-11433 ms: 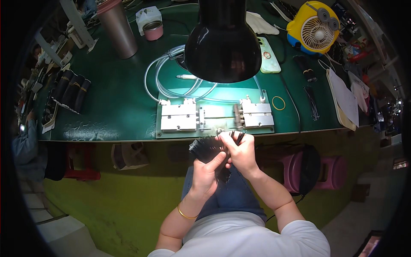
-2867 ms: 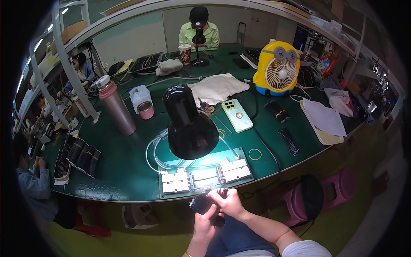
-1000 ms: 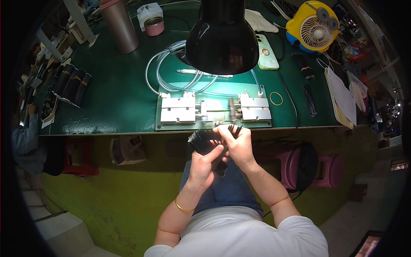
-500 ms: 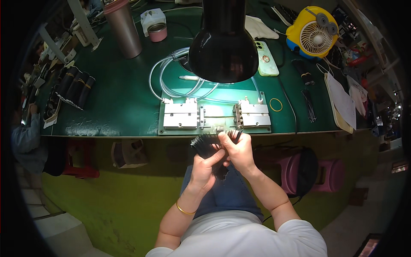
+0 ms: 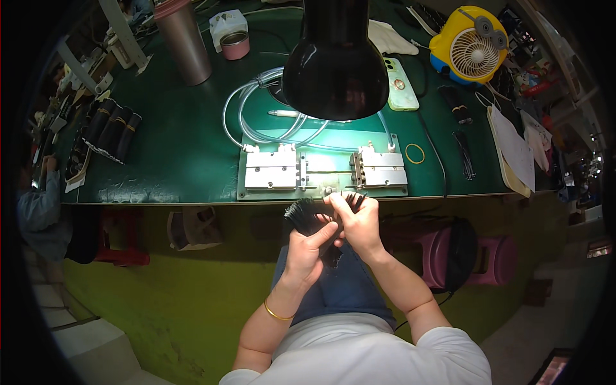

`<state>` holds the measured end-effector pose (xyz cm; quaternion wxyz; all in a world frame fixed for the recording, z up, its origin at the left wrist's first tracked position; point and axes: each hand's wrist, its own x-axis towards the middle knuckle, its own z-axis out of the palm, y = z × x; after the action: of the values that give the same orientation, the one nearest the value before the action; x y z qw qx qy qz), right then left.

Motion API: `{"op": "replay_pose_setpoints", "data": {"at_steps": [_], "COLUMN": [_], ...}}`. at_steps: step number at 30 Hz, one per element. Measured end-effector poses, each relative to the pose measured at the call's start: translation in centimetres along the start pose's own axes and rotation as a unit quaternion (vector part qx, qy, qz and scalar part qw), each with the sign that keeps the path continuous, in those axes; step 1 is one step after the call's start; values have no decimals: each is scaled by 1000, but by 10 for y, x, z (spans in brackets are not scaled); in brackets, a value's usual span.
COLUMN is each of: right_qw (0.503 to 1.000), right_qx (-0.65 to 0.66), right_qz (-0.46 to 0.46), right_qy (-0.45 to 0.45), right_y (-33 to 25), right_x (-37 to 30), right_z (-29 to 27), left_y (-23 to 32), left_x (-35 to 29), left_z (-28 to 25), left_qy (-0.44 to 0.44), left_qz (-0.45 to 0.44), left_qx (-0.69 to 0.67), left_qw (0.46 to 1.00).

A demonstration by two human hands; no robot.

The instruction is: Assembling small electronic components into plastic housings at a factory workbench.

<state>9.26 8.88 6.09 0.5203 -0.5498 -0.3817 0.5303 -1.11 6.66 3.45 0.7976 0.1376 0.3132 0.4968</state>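
My left hand (image 5: 307,251) is closed round a bundle of thin black wires (image 5: 301,218), whose pale-tipped ends fan out at the upper left. The bundle's lower end pokes out beneath my fingers. My right hand (image 5: 358,224) has its thumb and fingers pinched on several strands that spread to the right of the bundle. Both hands are close together over my lap, just in front of the table edge. Right beyond them lies a metal plate fixture (image 5: 326,194) with a silver block on the left (image 5: 271,171) and another silver block on the right (image 5: 383,169).
A black lamp (image 5: 335,80) hangs over the fixture, with clear tubing (image 5: 240,115) coiled behind. On the green table are a tumbler (image 5: 185,48), a phone (image 5: 401,85), a fan (image 5: 475,54), a rubber band (image 5: 415,153) and black wire bundles (image 5: 112,128). Pink stools (image 5: 436,260) stand below.
The view has shifted very slightly. My hands stay nearly in place on the black wires, with only small movement of the right fingers.
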Motion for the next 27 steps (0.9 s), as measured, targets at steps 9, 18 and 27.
{"op": "replay_pose_setpoints", "data": {"at_steps": [9,18,27], "right_qw": [1000,1000,1000], "right_qx": [19,6,-14], "right_qz": [25,-18,14], "right_qy": [5,-22,16], "right_y": [2,0,4], "right_x": [3,-5,-2], "right_z": [-2,3,0], "left_y": [0,1,-2], "left_x": [1,-4,-3], "left_z": [1,-2,-1], "left_qy": [-4,-20,6], "left_qz": [-4,-14,-4], "left_qx": [-3,-27,-30], "left_qw": [1000,999,1000]}}
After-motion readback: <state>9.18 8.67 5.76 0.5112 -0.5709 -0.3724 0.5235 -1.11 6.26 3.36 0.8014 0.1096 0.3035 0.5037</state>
